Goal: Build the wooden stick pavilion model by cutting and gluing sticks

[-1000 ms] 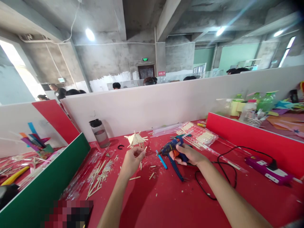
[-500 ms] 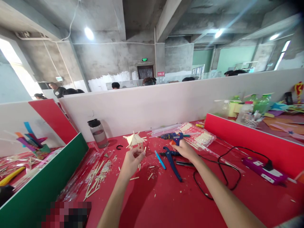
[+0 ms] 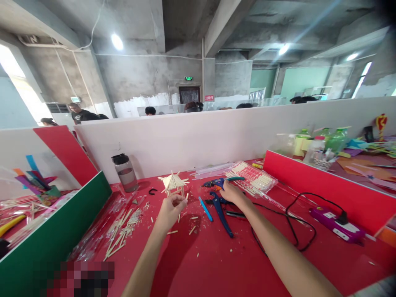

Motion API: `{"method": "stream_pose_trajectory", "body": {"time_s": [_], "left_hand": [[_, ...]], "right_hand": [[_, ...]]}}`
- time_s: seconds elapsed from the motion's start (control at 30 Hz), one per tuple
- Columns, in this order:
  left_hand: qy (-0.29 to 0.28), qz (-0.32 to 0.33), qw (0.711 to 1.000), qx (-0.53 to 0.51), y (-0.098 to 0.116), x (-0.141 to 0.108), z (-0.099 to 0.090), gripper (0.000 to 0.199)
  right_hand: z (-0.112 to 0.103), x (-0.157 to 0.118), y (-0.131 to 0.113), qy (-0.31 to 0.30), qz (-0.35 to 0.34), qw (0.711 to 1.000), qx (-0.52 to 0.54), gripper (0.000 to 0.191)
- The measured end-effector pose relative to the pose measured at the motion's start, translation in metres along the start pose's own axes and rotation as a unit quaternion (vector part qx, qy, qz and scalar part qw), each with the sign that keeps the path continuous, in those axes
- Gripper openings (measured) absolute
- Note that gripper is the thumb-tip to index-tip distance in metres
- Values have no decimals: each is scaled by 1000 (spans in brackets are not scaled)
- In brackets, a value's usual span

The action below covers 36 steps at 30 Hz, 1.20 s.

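Note:
A small stick pavilion with a pale pointed roof stands on the red table. Just in front of it, my left hand pinches a short wooden stick. My right hand is closed on the blue glue gun, whose nozzle points left toward the pavilion. Below the glue gun lies a dark blue cutter, with a light blue pen to its left.
A water bottle stands by the white partition. Loose sticks and plastic wrap lie left, packed sticks at back right. A cable runs to the purple power strip. Green and red dividers flank the table.
My right hand has lowered the glue gun toward the table and tilted it. My left hand stays by the pavilion with the stick. The view has shifted slightly.

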State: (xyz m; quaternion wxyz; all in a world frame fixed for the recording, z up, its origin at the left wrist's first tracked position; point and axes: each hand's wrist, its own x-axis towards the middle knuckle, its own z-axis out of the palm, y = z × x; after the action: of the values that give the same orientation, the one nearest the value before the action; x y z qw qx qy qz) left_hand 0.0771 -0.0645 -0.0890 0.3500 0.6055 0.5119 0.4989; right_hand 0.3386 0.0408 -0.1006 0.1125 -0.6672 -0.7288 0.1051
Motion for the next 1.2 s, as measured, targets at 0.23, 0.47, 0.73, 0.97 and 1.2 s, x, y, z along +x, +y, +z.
{"method": "stream_pose_trajectory", "body": {"time_s": [0.23,0.47,0.73,0.97,1.2], "left_hand": [[1,-3,1000,-30,-1,0,0,35],[2,-11,999,-40,2,1,2,38],[2,7,999,-44,8,-2,4,35],[-22,11,1000,-14,11,-5,10,35],[-33,10,999,-6,11,-5,12,34]], "right_hand": [[15,17,-12,8,12,1000,3,48],[6,4,-18,57,4,998,0,44],[-7,-41,-58,-17,-241,887,393,23],[22,-66,-83,-82,-174,773,605,34],[24,-67,-86,-71,-162,749,638,31]]}}
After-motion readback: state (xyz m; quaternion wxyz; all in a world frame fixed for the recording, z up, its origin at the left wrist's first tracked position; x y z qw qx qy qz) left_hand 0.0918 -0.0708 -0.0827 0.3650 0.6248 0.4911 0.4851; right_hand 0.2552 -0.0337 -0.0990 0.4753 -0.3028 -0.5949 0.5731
